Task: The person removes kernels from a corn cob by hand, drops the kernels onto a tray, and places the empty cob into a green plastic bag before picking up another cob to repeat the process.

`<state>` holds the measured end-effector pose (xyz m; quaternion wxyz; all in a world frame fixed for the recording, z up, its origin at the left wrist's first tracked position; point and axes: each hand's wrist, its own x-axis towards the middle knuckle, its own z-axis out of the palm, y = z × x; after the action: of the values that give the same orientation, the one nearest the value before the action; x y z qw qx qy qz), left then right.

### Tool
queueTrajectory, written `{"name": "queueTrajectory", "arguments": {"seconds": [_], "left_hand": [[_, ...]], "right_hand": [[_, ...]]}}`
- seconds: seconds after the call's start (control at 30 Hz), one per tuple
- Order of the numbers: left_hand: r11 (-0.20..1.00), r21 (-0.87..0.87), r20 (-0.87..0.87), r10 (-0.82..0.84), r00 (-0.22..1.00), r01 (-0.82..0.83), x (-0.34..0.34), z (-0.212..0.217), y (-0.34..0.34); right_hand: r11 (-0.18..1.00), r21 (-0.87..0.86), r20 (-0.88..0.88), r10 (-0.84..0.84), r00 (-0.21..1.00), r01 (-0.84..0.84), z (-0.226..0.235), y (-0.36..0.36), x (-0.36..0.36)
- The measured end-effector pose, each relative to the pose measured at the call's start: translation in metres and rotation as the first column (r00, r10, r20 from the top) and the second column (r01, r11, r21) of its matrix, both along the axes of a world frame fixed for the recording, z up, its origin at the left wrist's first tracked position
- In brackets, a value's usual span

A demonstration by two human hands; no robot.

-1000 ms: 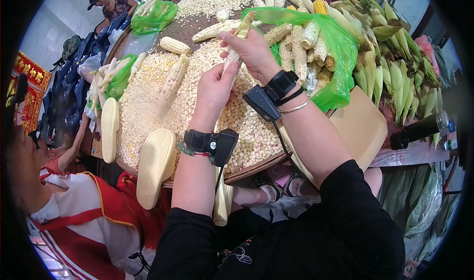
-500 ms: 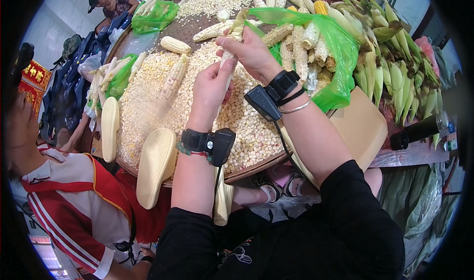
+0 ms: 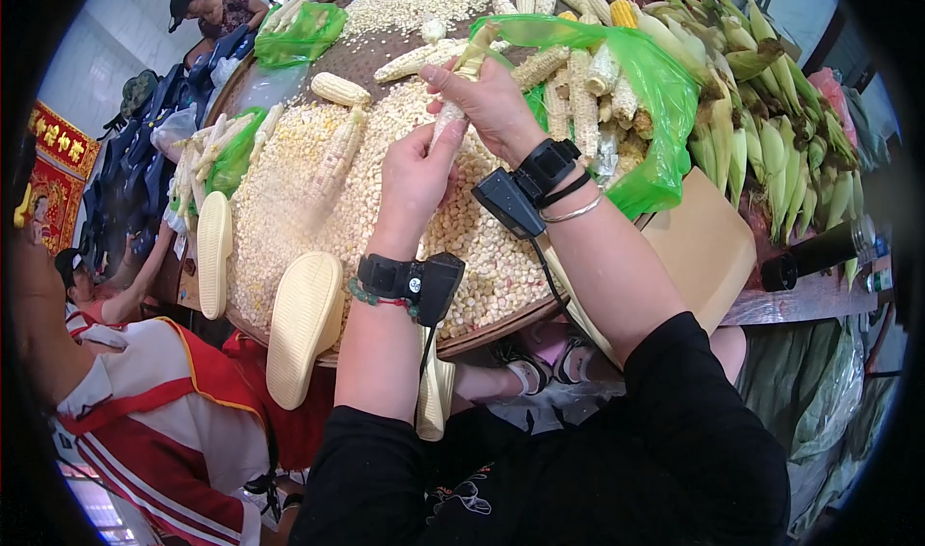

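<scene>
Both my hands are closed round one pale corn cob (image 3: 448, 120), held tilted over the tray, with a strip of husk (image 3: 472, 59) at its upper end. My left hand (image 3: 416, 168) grips its lower part, the thumb pressed along it. Just above, my right hand (image 3: 493, 110) wraps round the husk end, thumb across the top. Beneath them, loose white and yellowish kernels (image 3: 279, 199) cover the large round woven tray (image 3: 487, 332). A partly stripped cob (image 3: 339, 156) and a fuller ear (image 3: 340, 89) lie on the kernels to the left.
A green plastic bag (image 3: 665, 74) of bare cobs lies right of my hands, beyond a cardboard piece (image 3: 708, 247). Unhusked ears (image 3: 771, 151) are heaped far right, near a black bottle (image 3: 819, 257). Cream slipper soles (image 3: 306, 329) stand along the near rim. A person in red and white (image 3: 173, 392) sits left.
My hands keep their hold on the cob, with only a slight shift. The person at left has leaned back and away, uncovering more of the red hanging and another person behind.
</scene>
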<state>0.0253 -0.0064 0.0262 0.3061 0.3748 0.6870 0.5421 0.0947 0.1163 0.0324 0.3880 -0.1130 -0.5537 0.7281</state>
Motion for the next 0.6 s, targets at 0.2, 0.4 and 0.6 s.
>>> {"name": "queueTrajectory", "arguments": {"seconds": [0.2,0.4,0.6], "left_hand": [[0.999,0.051,0.127,0.004,0.992,-0.011,-0.0058,-0.0003,-0.0011],[0.999,0.015,0.038,0.028,0.999,-0.029,-0.0072,-0.0032,0.0011],[0.997,0.006,-0.015,0.077,0.997,-0.077,-0.0042,0.0001,0.0]], "right_hand": [[0.979,-0.143,-0.109,0.127,0.986,-0.142,0.0024,-0.0005,-0.0004],[0.994,-0.089,0.01,0.07,0.998,-0.069,0.0013,-0.0015,-0.0012],[0.994,-0.071,0.001,0.08,0.997,-0.079,0.0012,-0.002,-0.0008]]}}
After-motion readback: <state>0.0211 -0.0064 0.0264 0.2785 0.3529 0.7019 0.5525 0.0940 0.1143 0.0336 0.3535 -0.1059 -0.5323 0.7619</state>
